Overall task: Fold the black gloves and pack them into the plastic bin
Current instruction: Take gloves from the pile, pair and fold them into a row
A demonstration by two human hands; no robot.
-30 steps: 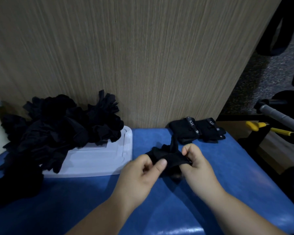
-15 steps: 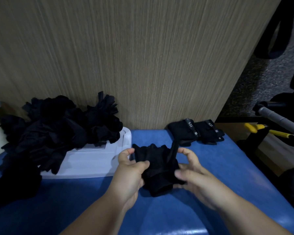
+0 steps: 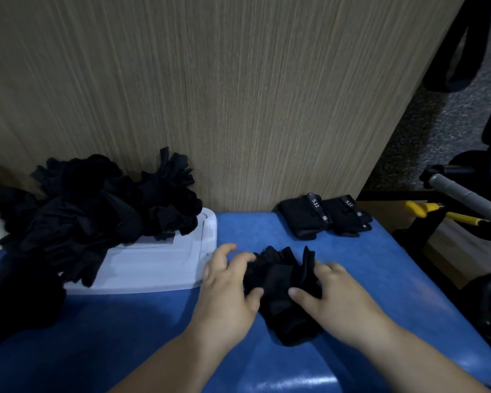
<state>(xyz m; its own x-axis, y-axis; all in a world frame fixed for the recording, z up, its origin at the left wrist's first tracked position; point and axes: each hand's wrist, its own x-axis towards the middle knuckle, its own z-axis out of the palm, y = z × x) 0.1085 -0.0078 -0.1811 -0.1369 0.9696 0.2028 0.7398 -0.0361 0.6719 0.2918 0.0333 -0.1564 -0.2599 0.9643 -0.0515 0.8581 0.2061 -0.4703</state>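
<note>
Head camera view: a tan wood-grain panel (image 3: pixel 238 95) rises behind the far edge of a blue padded table (image 3: pixel 125 336). At the table's far left corner a loose heap of black fabric gloves (image 3: pixel 97 211) spills over a flat white plastic lid (image 3: pixel 159 268) — some of it reaches on toward the left edge. Near the front edge, at centre, the person's left hand (image 3: pixel 227 290) and right hand (image 3: pixel 340 299) flank and press on a single crumpled black glove (image 3: pixel 284 302) lying on the table — its fingers point toward the panel, its cuff toward the camera. Both hands are spread, fingers loosely bent, thumbs resting on the cloth, neither closed round it; blur softens the fingertips. At the far right corner two folded black glove bundles (image 3: pixel 323 219) with lettered straps sit touching, side by side. Beyond the table's right edge lies a yellow-handled tool (image 3: pixel 417 208).
</note>
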